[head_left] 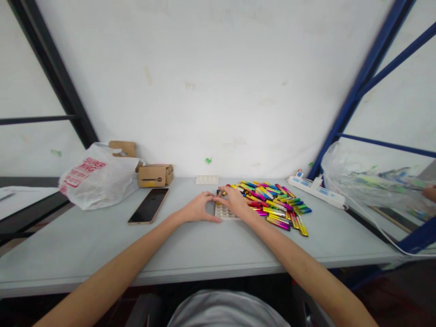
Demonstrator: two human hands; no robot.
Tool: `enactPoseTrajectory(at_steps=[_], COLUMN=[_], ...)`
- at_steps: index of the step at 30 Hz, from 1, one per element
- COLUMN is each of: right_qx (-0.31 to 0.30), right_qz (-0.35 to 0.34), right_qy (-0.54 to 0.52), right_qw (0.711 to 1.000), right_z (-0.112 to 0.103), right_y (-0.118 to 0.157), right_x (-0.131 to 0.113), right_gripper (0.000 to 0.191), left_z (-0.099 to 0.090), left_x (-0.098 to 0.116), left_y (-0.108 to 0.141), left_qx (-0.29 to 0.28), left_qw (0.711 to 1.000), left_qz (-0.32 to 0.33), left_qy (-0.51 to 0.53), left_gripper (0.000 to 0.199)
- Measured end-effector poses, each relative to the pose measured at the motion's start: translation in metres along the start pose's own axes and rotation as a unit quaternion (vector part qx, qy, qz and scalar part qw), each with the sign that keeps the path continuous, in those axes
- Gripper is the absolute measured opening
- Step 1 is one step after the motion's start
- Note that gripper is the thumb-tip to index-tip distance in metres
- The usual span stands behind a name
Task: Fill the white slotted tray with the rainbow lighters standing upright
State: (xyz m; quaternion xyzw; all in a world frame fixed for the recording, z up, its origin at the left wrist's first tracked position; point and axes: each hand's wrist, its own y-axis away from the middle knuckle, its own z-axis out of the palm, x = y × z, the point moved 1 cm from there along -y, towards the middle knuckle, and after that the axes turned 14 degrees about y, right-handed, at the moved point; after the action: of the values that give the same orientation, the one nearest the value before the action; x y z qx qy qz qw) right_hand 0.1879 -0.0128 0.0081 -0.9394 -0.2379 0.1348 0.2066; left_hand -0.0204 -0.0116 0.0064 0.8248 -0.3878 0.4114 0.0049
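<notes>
A white tray [226,212] with rows of small compartments lies on the grey table in front of me. My left hand [200,208] is at the tray's left edge, its thumb and fingers apart in a curve. Over the tray's back part reaches my right hand [233,200], its fingertips close together by a small dark-topped item at the back left corner; what they hold is too small to make out. A pile of shiny multicoloured lighters [269,200] spreads to the right of the tray, partly behind my right hand.
Against the wall lies another white tray [207,180]. On the left are a phone [149,206], a small cardboard box [156,175] and a white plastic bag [98,177]. A power strip [318,190] sits at the right; a person's hand [429,193] shows at the far right.
</notes>
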Motion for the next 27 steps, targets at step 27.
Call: enactPoseTrajectory(at_steps=[27], right_qx=[0.1], right_qz=[0.169], right_qy=[-0.03], right_qw=[0.98], right_z=[-0.05], right_y=[-0.004], right_x=[0.057], right_gripper=[0.033], left_z=[-0.044], left_x=[-0.008], left_y=[0.008], left_qx=[0.006], left_qw=[0.988], left_qz=[-0.07], left_qy=[-0.135], left_gripper=[0.073])
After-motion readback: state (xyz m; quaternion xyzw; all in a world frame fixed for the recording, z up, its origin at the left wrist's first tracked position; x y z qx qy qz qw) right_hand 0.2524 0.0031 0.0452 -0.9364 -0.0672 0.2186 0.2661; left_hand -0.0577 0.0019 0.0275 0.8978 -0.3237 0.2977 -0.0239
